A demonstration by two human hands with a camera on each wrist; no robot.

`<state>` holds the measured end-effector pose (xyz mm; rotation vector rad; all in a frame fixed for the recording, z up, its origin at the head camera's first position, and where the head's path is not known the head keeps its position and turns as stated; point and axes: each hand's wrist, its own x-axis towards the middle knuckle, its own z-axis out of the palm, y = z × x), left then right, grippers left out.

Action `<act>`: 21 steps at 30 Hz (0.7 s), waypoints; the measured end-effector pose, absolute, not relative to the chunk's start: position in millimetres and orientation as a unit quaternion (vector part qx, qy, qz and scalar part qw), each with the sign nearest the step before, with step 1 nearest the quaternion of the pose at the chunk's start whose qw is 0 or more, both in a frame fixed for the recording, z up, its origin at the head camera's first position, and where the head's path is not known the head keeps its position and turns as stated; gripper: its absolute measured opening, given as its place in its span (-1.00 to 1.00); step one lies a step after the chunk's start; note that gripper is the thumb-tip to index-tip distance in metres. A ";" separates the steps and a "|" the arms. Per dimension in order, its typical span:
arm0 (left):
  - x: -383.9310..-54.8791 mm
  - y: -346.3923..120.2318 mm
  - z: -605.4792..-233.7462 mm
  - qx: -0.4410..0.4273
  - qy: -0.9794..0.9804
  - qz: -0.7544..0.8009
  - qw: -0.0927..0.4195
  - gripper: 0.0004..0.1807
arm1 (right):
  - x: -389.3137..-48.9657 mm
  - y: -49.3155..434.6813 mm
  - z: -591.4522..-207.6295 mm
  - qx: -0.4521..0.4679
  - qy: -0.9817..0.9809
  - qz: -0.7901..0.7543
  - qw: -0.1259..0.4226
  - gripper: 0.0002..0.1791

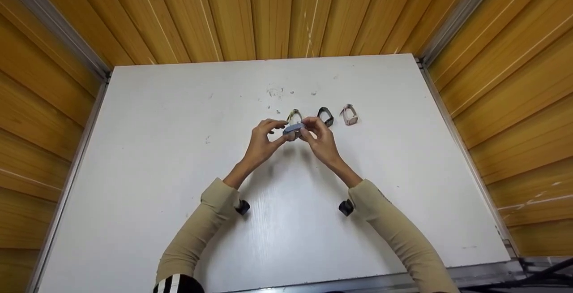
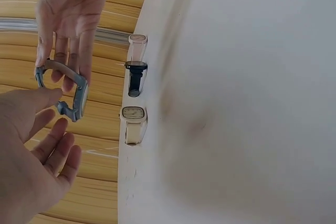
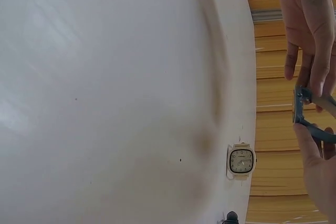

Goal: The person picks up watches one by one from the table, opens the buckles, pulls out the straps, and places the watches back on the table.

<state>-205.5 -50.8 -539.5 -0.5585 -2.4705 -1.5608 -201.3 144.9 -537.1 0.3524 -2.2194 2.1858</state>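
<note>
A blue-grey wristwatch (image 1: 294, 127), its strap closed in a loop, is held up off the table between both hands. My left hand (image 1: 262, 143) pinches it from the left with thumb and fingers. On the opposite side my right hand (image 1: 322, 143) grips the strap. The left wrist view shows the looped watch (image 2: 80, 98) edge-on, the left thumb at the loop and the right fingers at its upper end. Part of the watch (image 3: 298, 106) runs out of the right wrist view. Just behind it on the table stands a cream watch (image 2: 133, 113).
To the right of the cream watch stand a black watch (image 1: 325, 117) and a pale pink watch (image 1: 349, 114), both looped. The white table (image 1: 156, 163) has small scuffs near its back. Wood-patterned walls (image 1: 273, 15) enclose it at the back and sides.
</note>
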 end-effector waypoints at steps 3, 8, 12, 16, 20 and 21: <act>-205.3 -50.4 -539.6 -0.194 -0.818 -0.536 0.079 -0.66 | -200.5 143.5 -537.6 0.117 -0.716 0.688 0.001 -0.71; -205.1 -50.4 -543.6 -0.199 -0.808 -0.550 0.070 -0.76 | -199.6 144.0 -539.3 0.136 -0.742 0.656 0.008 -0.72; -204.8 -49.8 -545.6 -0.201 -0.806 -0.552 0.071 -0.76 | -197.8 146.4 -535.6 0.159 -0.764 0.625 0.021 -0.72; -204.7 -48.8 -545.4 -0.199 -0.811 -0.546 0.072 -0.77 | -190.9 147.4 -519.9 0.173 -0.774 0.609 0.024 -0.71; -204.6 -48.0 -545.2 -0.198 -0.816 -0.538 0.074 -0.79 | -184.4 146.0 -510.0 0.185 -0.781 0.596 0.037 -0.72; -204.6 -48.0 -545.7 -0.198 -0.814 -0.540 0.075 -0.80 | -183.9 145.5 -510.1 0.189 -0.782 0.592 0.043 -0.73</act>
